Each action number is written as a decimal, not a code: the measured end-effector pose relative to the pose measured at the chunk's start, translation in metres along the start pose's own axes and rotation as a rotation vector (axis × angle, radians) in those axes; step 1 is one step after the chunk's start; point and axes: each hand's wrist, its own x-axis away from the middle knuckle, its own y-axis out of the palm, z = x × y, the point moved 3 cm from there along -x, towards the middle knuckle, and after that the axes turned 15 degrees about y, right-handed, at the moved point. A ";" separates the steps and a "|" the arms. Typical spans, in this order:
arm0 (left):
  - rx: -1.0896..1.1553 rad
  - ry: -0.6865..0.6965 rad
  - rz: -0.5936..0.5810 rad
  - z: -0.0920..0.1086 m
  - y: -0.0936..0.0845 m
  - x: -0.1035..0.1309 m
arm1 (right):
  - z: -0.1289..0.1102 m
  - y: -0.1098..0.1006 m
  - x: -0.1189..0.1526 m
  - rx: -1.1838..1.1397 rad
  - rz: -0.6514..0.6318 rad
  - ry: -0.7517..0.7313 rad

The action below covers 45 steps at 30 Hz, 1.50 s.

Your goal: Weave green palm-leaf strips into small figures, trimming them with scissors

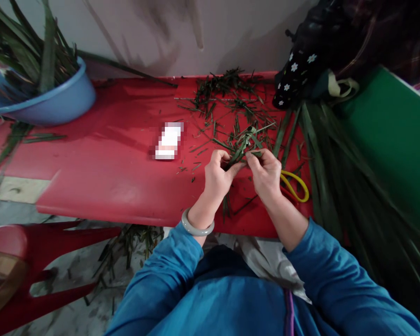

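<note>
Over the red table (133, 186), both hands work on one green woven leaf piece (245, 142) with a curled top and thin strips sticking out. My left hand (220, 173) is closed around its lower left part, thumb pointing right. Pinched between the thumb and fingers of my right hand (265, 172) is a strip of leaf at the piece's right side. The fingertips of the two hands nearly meet. Beside my right wrist lie scissors with a yellow handle loop (303, 186); their blades are hidden.
Cut leaf scraps (224, 86) litter the table behind the hands. A pixelated bright rectangle (168, 141) lies to the left. A blue basin (66, 100) holds long leaves. Long leaves (331, 158) and a green panel (392, 140) are at right, near a black flowered bag (294, 74).
</note>
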 end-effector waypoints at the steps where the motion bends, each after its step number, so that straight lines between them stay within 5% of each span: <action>1: -0.007 0.036 -0.023 0.000 0.001 0.001 | 0.000 0.000 0.000 0.000 -0.009 -0.025; 6: -0.069 0.145 -0.130 0.003 0.003 0.001 | -0.004 0.001 0.003 0.076 -0.067 -0.244; 11: 0.054 -0.071 -0.050 -0.001 -0.002 -0.004 | -0.008 -0.002 0.003 0.107 -0.050 -0.395; 15: 0.365 -0.245 0.001 -0.005 0.001 -0.004 | -0.005 -0.003 -0.001 0.169 0.000 -0.355; 20: 0.522 -0.305 -0.019 -0.005 0.008 0.002 | 0.006 0.000 -0.005 0.133 -0.023 -0.319; 31: 0.274 -0.190 -0.114 0.004 0.006 0.003 | -0.002 -0.006 -0.007 0.304 0.005 -0.394; 45: 0.336 -0.192 -0.165 0.000 0.009 0.000 | -0.005 -0.006 -0.007 0.293 0.007 -0.368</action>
